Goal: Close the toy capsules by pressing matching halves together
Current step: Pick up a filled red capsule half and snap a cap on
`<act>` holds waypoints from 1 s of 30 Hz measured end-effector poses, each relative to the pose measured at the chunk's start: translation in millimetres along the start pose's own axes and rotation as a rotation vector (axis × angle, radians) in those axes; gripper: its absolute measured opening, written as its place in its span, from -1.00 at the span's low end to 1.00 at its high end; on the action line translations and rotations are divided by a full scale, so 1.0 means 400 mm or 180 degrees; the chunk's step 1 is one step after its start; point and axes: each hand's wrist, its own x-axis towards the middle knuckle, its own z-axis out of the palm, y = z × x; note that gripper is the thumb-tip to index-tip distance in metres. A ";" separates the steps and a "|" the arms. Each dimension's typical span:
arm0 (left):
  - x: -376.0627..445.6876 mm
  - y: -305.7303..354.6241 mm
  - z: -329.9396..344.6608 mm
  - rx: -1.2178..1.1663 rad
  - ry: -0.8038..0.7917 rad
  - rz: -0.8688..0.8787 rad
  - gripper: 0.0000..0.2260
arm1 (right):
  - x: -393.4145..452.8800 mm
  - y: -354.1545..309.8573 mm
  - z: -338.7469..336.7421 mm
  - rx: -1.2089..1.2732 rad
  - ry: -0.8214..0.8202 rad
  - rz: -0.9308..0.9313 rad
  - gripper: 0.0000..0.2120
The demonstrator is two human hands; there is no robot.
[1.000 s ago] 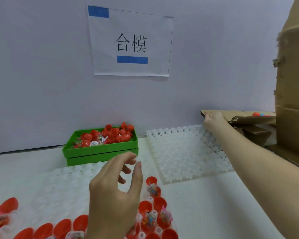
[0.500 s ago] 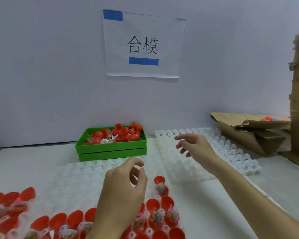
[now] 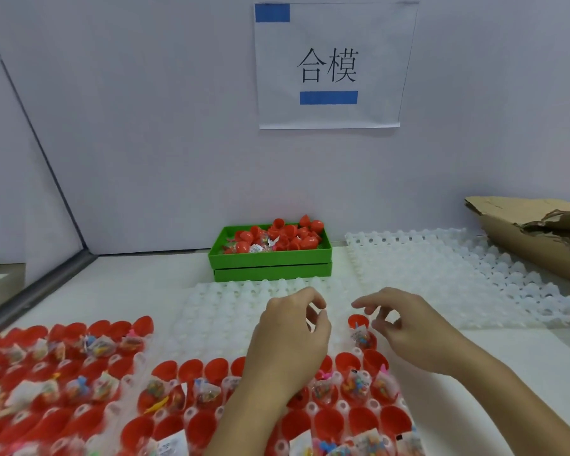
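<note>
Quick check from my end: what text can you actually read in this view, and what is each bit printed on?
"合模" in large black characters, on the white paper sheet taped to the wall, between two blue tape strips.
Small white labels on the toy packets in the green tray: print too small to read.
Label on a packet in the near tray of red capsule halves: blurred, unreadable.
Nothing else legible.
</note>
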 end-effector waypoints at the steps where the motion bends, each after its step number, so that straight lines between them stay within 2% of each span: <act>1: 0.001 -0.002 0.002 0.0014 -0.0008 -0.0004 -0.89 | 0.002 0.003 0.001 -0.0091 -0.0079 -0.0035 -0.62; 4: 0.001 -0.008 0.008 0.0072 -0.0019 -0.0033 -0.77 | 0.008 0.002 0.006 -0.0263 -0.0280 -0.0094 -0.66; 7: 0.003 -0.010 0.010 0.0121 -0.0013 -0.0006 -0.73 | 0.009 -0.001 0.004 -0.0369 -0.0254 -0.0144 -0.70; 24: 0.003 -0.009 0.011 0.0085 -0.0158 0.0047 -0.74 | 0.009 -0.001 0.009 -0.0140 0.0152 -0.0133 -0.88; 26: 0.003 -0.010 0.010 -0.0032 -0.0266 -0.0007 -0.69 | 0.007 -0.009 0.009 -0.0046 0.0281 -0.0196 -0.89; 30: 0.003 -0.009 0.014 -0.0232 -0.0513 -0.0116 -0.41 | 0.001 -0.034 0.011 0.0241 0.0471 -0.0368 -0.88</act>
